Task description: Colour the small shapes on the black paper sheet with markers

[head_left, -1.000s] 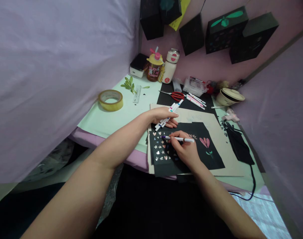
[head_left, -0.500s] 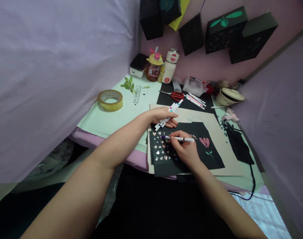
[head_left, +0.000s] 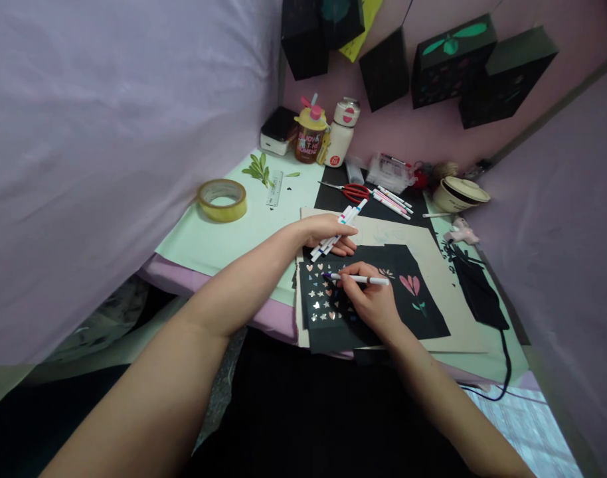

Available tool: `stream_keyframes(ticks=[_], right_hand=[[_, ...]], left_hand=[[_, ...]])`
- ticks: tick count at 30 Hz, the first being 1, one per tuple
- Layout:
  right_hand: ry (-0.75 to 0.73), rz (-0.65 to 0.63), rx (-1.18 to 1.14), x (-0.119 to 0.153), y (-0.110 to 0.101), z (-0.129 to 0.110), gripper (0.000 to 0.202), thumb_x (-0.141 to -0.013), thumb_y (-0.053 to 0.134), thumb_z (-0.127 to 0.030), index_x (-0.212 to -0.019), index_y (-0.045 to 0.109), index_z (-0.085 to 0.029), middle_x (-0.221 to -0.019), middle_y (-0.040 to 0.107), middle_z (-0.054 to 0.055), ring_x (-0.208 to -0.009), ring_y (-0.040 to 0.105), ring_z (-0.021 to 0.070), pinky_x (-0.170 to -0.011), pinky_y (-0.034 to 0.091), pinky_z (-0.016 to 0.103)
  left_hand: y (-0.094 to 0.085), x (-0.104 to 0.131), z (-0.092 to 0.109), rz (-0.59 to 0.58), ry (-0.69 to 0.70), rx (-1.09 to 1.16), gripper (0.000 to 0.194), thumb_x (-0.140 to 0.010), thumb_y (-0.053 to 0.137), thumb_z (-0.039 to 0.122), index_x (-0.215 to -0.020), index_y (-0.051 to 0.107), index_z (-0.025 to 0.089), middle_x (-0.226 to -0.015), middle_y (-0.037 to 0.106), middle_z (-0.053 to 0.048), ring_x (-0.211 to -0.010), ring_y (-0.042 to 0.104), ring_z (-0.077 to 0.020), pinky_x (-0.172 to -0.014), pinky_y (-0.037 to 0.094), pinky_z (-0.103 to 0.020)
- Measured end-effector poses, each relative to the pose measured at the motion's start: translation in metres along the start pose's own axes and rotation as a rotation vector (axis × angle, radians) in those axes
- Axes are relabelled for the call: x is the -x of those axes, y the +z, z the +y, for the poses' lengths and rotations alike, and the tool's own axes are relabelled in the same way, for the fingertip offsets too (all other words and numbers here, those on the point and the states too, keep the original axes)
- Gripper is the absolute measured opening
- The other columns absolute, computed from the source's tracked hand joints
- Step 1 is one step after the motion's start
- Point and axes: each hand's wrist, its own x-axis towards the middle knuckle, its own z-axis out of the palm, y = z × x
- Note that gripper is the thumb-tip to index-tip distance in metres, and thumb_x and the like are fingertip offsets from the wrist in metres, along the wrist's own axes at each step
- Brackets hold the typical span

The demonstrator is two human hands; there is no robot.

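Note:
My right hand [head_left: 370,295] is closed on a white marker [head_left: 363,279]. Its purple tip touches or hovers just over the black paper [head_left: 433,325], among rows of small cut-out hearts, triangles and stars; I cannot tell which. A pink tulip shape [head_left: 410,285] with a green stem shows on the same paper, right of the hand. Several white markers [head_left: 328,244] lie in a bundle in my left hand [head_left: 328,230], held between thumb and palm. That hand rests palm up at the paper's upper left edge.
Beyond my hands lie red-handled scissors [head_left: 356,192] and more markers [head_left: 392,202]. A tape roll [head_left: 222,200], a ruler [head_left: 275,189] and green leaves [head_left: 258,170] are to the left. Two bottles [head_left: 338,136] stand at the back. A lidded bowl [head_left: 455,202] and a black pouch [head_left: 480,292] are at right.

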Motion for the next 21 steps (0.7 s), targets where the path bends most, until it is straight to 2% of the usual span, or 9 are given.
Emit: stream_keyframes(ticks=[9,14,21], right_hand=[[-0.026,-0.005,0.002,0.0003,0.0007,0.0,0.012,-0.088,0.055,-0.023,-0.078,0.062,-0.023,-0.076,0.07,0.001,-0.075,0.061,0.0191,-0.078,0.043,0.036],[-0.056,0.032,-0.004,0.0003,0.0004,-0.0023,0.011,-0.088,0.056,-0.024,-0.079,0.063,-0.023,-0.076,0.07,0.001,-0.078,0.062,0.0198,-0.08,0.044,0.037],[-0.082,-0.033,-0.011,0.0009,0.0014,-0.0023,0.01,-0.088,0.057,-0.027,-0.083,0.065,-0.025,-0.078,0.073,0.001,-0.084,0.063,0.0219,-0.085,0.043,0.04]], left_hand=[[-0.0003,-0.0002,-0.0001,-0.01,0.005,-0.019,0.014,-0.092,0.059,0.024,-0.084,0.059,0.013,-0.075,0.074,-0.01,-0.071,0.071,-0.015,-0.076,0.055,-0.028],[0.0003,0.0002,0.0005,0.002,0.002,-0.021,0.013,-0.091,0.059,0.024,-0.084,0.058,0.013,-0.075,0.073,-0.01,-0.07,0.071,-0.0148,-0.076,0.055,-0.028],[0.0002,0.0006,0.0014,0.0,0.002,-0.018,0.012,-0.089,0.063,0.024,-0.085,0.058,0.013,-0.077,0.073,-0.011,-0.071,0.071,-0.015,-0.077,0.054,-0.029]])
